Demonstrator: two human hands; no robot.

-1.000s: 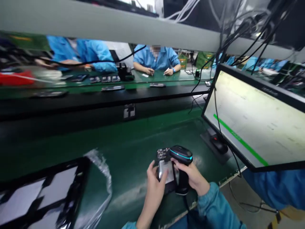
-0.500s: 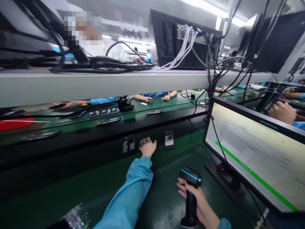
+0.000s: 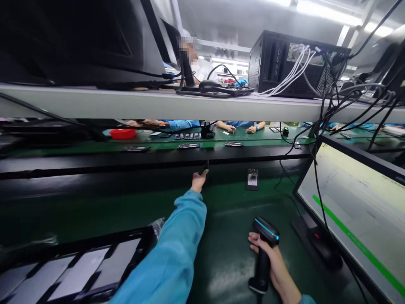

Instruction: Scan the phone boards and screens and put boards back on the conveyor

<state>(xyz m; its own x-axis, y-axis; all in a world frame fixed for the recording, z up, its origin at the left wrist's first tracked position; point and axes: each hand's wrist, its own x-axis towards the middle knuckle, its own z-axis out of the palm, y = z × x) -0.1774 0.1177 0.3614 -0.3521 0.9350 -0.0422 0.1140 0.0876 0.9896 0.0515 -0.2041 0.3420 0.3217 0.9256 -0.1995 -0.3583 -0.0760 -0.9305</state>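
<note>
My left hand (image 3: 198, 181) is stretched far forward to the black rail (image 3: 110, 162) at the back of the green mat (image 3: 228, 219). Its fingers are pinched together, and a thin dark tip shows above them that I cannot make out. A small phone-like device (image 3: 252, 179) lies on the mat to the right of that hand, apart from it. Near the front edge my right hand (image 3: 276, 261) is wrapped round the grip of a black barcode scanner (image 3: 265, 245) with a cyan light strip, held upright.
A tilted monitor (image 3: 357, 207) with a green bar stands at the right, with a mouse (image 3: 318, 236) beside it. A black tray (image 3: 79, 268) of grey panels lies front left. Overhead, a grey shelf (image 3: 158, 105) carries a computer case (image 3: 284, 63) and cables. Other people's hands (image 3: 240, 126) work across the belt.
A second ago both hands held the device against the scanner. The left hand then set the device down far out and now pinches at the rail, left of it. The view tilted up.
</note>
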